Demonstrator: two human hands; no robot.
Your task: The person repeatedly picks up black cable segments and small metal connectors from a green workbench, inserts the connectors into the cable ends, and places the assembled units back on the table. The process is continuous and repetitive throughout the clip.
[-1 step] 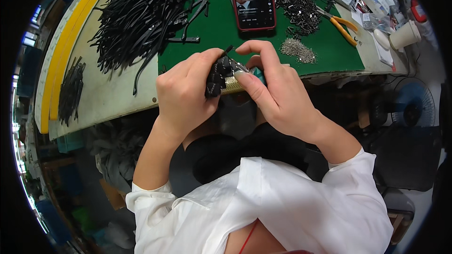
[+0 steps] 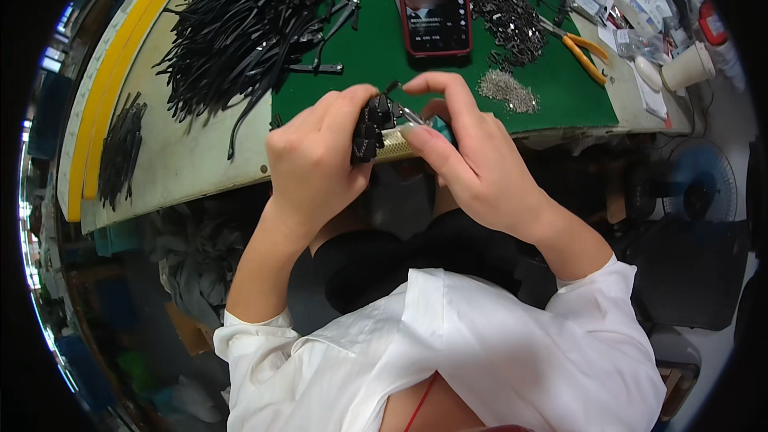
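My left hand [image 2: 312, 148] is closed around a bundle of black eyeglass temples [image 2: 368, 132], their dark ends showing at the fingers. My right hand [image 2: 496, 164] pinches a slim metal-tipped tool [image 2: 412, 116] against the bundle, thumb on the near side and index finger arched above. The tool's exact kind is partly hidden by the fingers. A teal piece [image 2: 439, 130] shows inside the right hand. Under the hands, at the table edge, lies a gold patterned strip [image 2: 394, 146]. Beyond my left hand, a large heap of black temples [image 2: 232, 36] covers the table.
A phone [image 2: 436, 20] in a red case stands on the green mat [image 2: 352, 84]. Right of it are dark metal parts [image 2: 508, 20], small silver screws [image 2: 510, 92] and orange-handled pliers [image 2: 588, 56]. A white cup [image 2: 688, 66] stands far right. Yellow strips [image 2: 120, 88] line the left edge.
The table and its contents have shifted very slightly in the picture. Both hands keep nearly the same pose, still together at the bundle.
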